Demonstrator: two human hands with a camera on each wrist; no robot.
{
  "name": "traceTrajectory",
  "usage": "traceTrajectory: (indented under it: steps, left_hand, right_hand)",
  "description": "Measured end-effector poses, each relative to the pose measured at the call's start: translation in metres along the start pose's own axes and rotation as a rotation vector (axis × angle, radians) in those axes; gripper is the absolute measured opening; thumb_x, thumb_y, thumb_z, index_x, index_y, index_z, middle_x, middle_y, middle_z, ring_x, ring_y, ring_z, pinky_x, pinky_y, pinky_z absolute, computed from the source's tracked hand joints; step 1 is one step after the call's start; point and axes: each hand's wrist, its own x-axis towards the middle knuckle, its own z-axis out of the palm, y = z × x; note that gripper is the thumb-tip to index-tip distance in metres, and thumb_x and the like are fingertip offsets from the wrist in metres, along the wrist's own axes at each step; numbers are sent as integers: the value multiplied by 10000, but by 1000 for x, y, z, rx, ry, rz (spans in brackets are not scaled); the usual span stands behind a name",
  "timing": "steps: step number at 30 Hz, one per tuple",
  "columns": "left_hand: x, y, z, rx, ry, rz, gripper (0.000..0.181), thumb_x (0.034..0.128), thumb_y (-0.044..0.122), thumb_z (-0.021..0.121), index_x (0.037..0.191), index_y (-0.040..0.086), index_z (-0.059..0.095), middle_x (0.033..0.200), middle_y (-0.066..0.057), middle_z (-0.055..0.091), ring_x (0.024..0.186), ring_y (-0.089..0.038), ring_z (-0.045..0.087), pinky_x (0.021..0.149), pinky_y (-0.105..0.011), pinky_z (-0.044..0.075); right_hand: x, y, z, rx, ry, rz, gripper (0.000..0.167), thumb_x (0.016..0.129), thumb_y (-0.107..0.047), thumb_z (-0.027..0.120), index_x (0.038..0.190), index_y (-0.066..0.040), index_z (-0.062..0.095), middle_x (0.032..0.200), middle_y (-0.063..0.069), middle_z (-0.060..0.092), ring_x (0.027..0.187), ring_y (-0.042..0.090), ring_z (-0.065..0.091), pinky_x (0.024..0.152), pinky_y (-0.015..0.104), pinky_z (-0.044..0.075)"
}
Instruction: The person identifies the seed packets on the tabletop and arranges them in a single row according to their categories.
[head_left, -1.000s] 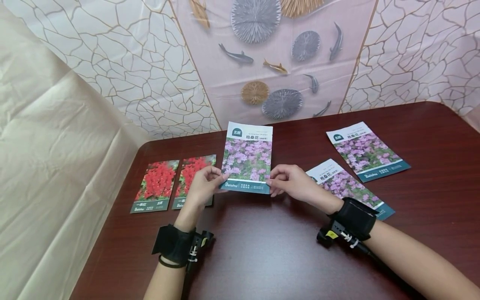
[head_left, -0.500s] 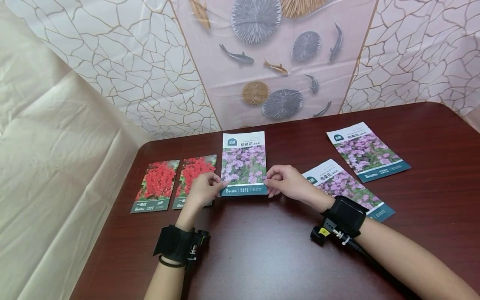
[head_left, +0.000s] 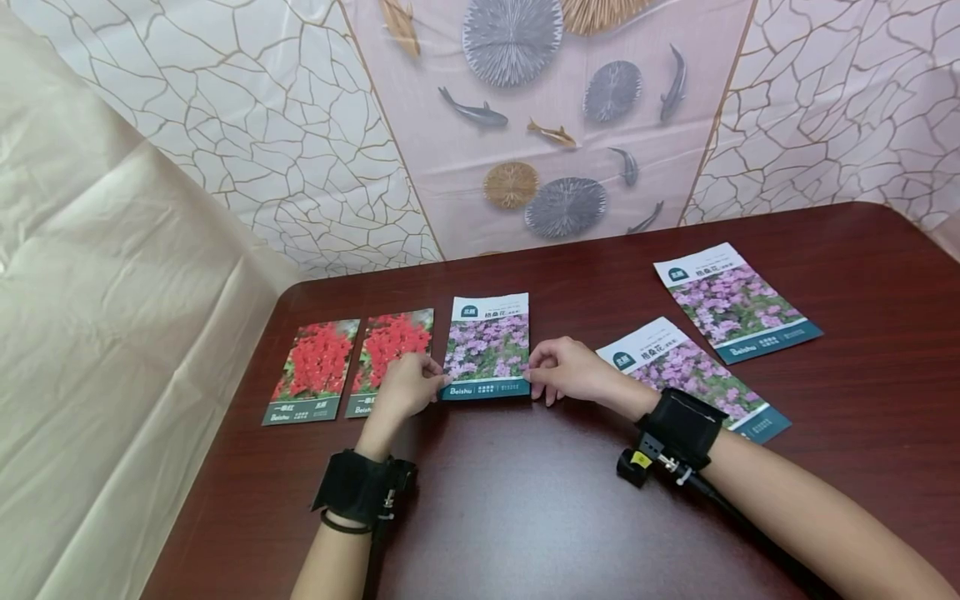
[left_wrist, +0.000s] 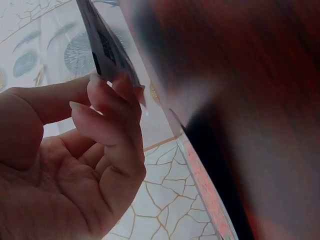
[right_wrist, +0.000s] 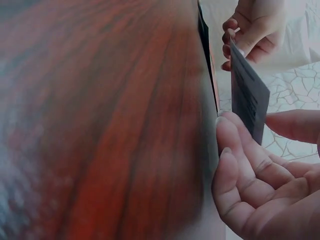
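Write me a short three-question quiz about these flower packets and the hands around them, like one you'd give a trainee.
1. Multiple choice: What do the left hand and right hand hold between them?
A) a pen
B) a purple-flower packet
C) a cup

2. Count: In the head view, how many other purple packets are there, besides the held one?

3. True or false: The two red-flower packets lie nearer the left hand than the right hand.

Key: 1: B. 2: Two. 3: True.
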Motion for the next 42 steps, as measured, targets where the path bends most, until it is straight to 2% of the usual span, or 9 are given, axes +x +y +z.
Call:
traceTrajectory:
  steps: [7, 15, 20, 28, 33, 36, 38, 40, 42]
  left_hand:
    - [1, 1, 3, 67, -8, -23, 175, 848, 157, 663, 915, -4, 666, 617, -32, 597, 523, -131, 550, 559, -292, 460]
    - [-1, 1, 3, 61, -3, -15, 189, 858, 160, 650, 933, -12, 670, 582, -28, 589, 503, -132, 558, 563, -295, 471]
    - [-2, 0, 3, 40, 3, -16, 167, 874, 147, 627, 907, -11, 670, 612, -40, 597, 516, -148, 593, 507, -272, 462]
    - [-2, -2, 2, 11, 20, -21, 199, 900, 136, 582, 788, -8, 663, 591, -60, 578, 485, -152, 583, 414, -229, 407]
    - [-4, 0, 1, 47, 42, -6, 206, 895, 168, 597, 768, 13, 644, 581, -44, 573, 473, -141, 569, 424, -234, 395]
    - [-6, 3, 1, 89, 59, 20, 199, 891, 192, 605, 768, 37, 624, 554, -31, 549, 453, -136, 522, 425, -240, 357]
    - [-8, 6, 1, 116, 54, 63, 180, 887, 201, 611, 789, 50, 618, 556, -28, 534, 456, -139, 474, 438, -246, 335]
    - [-10, 9, 2, 138, 24, 128, 147, 883, 193, 616, 834, 55, 619, 598, -26, 545, 496, -142, 470, 463, -254, 354]
    - [-12, 13, 4, 163, -33, 214, 139, 882, 185, 618, 896, 47, 627, 684, -34, 582, 577, -155, 513, 523, -276, 413]
  right_hand:
    - [2, 0, -1, -59, -58, 48, 177, 891, -107, 576, 972, 49, 596, 689, 106, 647, 539, 221, 606, 515, 344, 514]
    - [2, -3, -4, -165, -110, 50, 330, 891, -130, 576, 1140, 85, 554, 684, 64, 646, 553, 198, 600, 541, 302, 494]
    - [1, -5, -4, -220, -131, 43, 404, 890, -131, 582, 1209, 106, 510, 656, 53, 636, 541, 196, 590, 518, 264, 460]
    - [0, -4, -3, -246, -112, 12, 366, 877, -138, 596, 1174, 71, 550, 641, 56, 603, 544, 181, 560, 523, 253, 417]
    - [-3, -6, -4, -317, -93, -49, 287, 873, -158, 604, 1102, 17, 602, 691, 30, 602, 556, 136, 524, 577, 274, 410]
    - [-4, -7, -4, -384, -68, -101, 237, 867, -163, 616, 1050, -14, 636, 800, 24, 614, 666, 129, 551, 651, 300, 447]
    - [-6, -8, -3, -427, -47, -133, 216, 858, -167, 625, 1020, -26, 650, 878, 40, 605, 737, 148, 559, 684, 318, 460]
    - [-7, -9, -3, -460, -32, -158, 210, 852, -165, 632, 1009, -28, 656, 945, 66, 595, 808, 177, 561, 712, 331, 466]
    - [-8, -10, -2, -477, -34, -168, 219, 849, -163, 635, 1015, -21, 652, 949, 74, 586, 803, 186, 546, 702, 329, 455]
